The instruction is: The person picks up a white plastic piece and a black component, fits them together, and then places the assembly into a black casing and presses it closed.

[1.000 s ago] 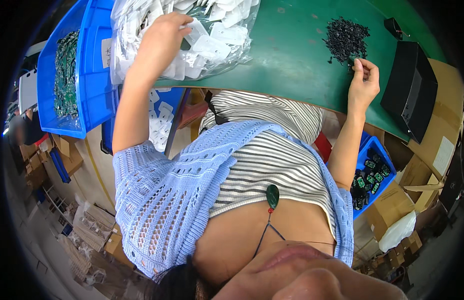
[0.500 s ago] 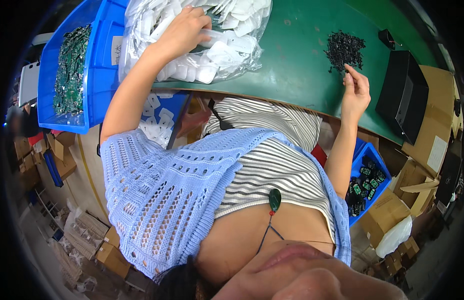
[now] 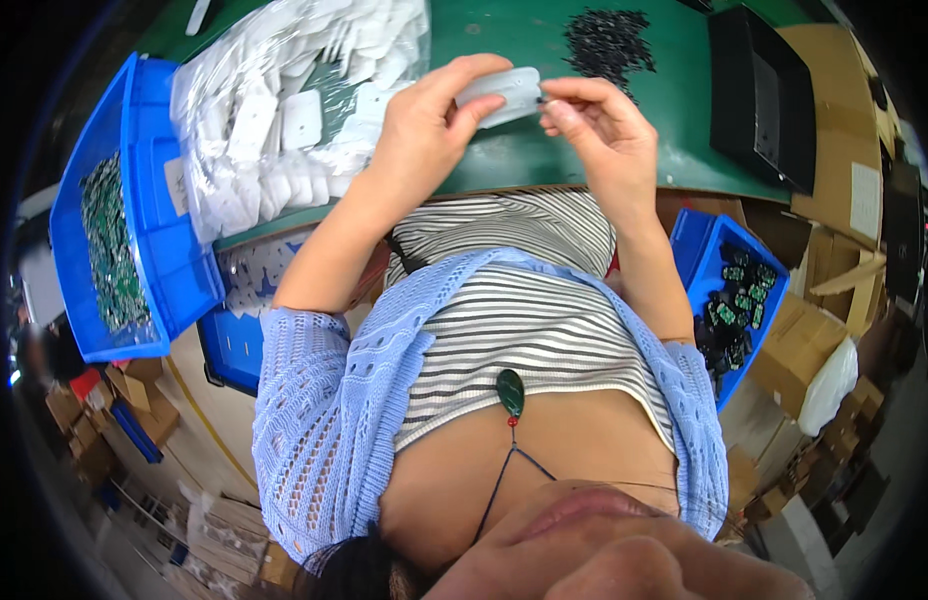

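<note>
Held up over the near edge of the green table, a white translucent plastic cover (image 3: 516,90) is gripped between the thumb and fingers of my left hand (image 3: 422,130). My right hand (image 3: 612,140) is closed in a pinch at the cover's right end, with a small black part (image 3: 545,99) at its fingertips. The fingertips partly hide that part. Just beyond my right hand lies a heap of small black parts (image 3: 606,42). To the left of my left hand, a clear plastic bag (image 3: 206,208) lies open with many white covers (image 3: 303,120) in it.
Left of the table hangs a blue bin (image 3: 189,290) of green circuit boards (image 3: 112,245). A black box (image 3: 759,100) stands at the table's right side, beside cardboard (image 3: 834,130). Lower right, a blue bin (image 3: 692,245) holds black parts with green boards (image 3: 744,290).
My left hand has left the bag with a white cover and moved right. My right hand has come left from the black heap to the cover's end. The view has shifted.
</note>
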Tool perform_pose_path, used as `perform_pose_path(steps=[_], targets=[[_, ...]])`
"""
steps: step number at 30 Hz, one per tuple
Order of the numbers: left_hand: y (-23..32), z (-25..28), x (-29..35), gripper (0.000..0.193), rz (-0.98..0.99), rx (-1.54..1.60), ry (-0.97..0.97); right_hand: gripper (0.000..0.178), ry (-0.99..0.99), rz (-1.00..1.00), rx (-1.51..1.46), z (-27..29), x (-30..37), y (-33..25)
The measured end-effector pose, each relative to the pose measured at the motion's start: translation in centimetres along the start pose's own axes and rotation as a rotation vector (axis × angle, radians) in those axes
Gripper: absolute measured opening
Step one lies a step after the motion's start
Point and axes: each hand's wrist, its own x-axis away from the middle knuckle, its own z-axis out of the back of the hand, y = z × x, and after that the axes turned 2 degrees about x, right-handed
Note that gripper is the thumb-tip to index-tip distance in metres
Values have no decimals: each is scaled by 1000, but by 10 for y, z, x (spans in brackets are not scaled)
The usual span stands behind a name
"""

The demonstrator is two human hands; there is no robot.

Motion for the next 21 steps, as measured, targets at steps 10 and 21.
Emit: perform_pose_path(steps=[10, 21], targets=[[14, -31, -2, 10, -150, 96, -100, 14, 142, 126, 205, 6, 13, -2], [7, -47, 3, 25, 142, 603, -98, 9, 215, 35, 244, 21, 18, 3]])
